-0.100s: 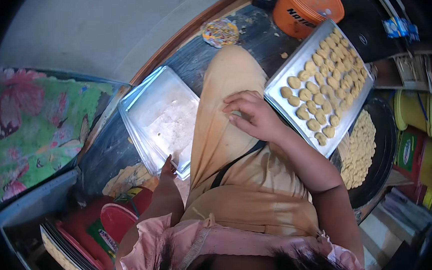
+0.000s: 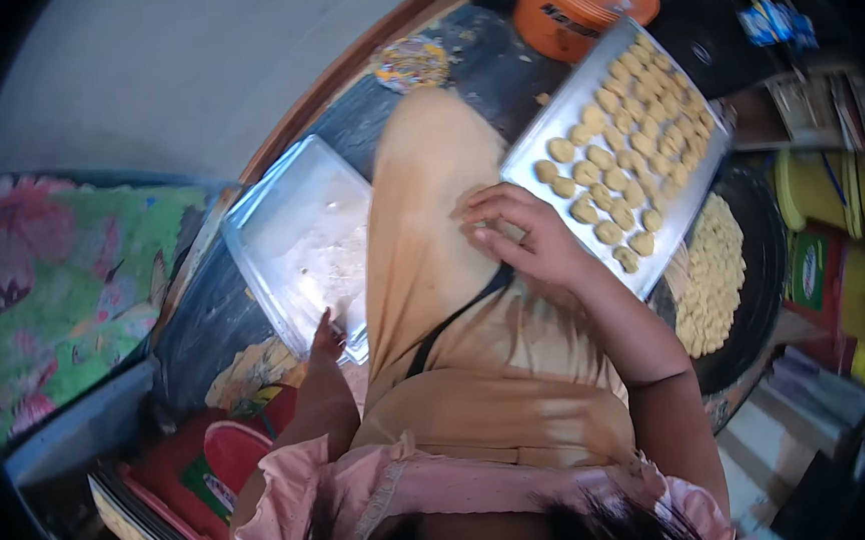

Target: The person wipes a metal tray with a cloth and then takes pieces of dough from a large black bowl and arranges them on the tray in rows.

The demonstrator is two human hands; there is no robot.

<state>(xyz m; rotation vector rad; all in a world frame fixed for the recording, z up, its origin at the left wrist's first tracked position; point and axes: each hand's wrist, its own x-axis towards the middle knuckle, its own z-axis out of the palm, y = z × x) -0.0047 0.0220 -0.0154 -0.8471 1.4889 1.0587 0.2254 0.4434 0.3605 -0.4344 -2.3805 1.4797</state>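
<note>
On my left, a shallow metal baking tray (image 2: 303,214) lies on top of what look like other trays. My left hand (image 2: 327,338) grips its near rim, the fingers partly hidden and blurred. Over my lap, on the tan cloth (image 2: 427,190), hovers or rests my right hand (image 2: 525,228), its fingers loosely curved and apart with nothing in them. Just beyond that hand, to the right, a second metal tray (image 2: 543,134) carries many small round dough pieces (image 2: 639,145) in rows.
A wide black round pan (image 2: 767,247) at right holds a heap of small dough lumps (image 2: 714,285). An orange bucket (image 2: 576,24) and a colourful round mat (image 2: 410,64) sit at the far side. Red containers (image 2: 234,449) stand near left; yellow ones (image 2: 811,205) at right.
The whole view has shifted and turned slightly. Both hands keep nearly the same places, the left at the tray's rim, the right above my lap.
</note>
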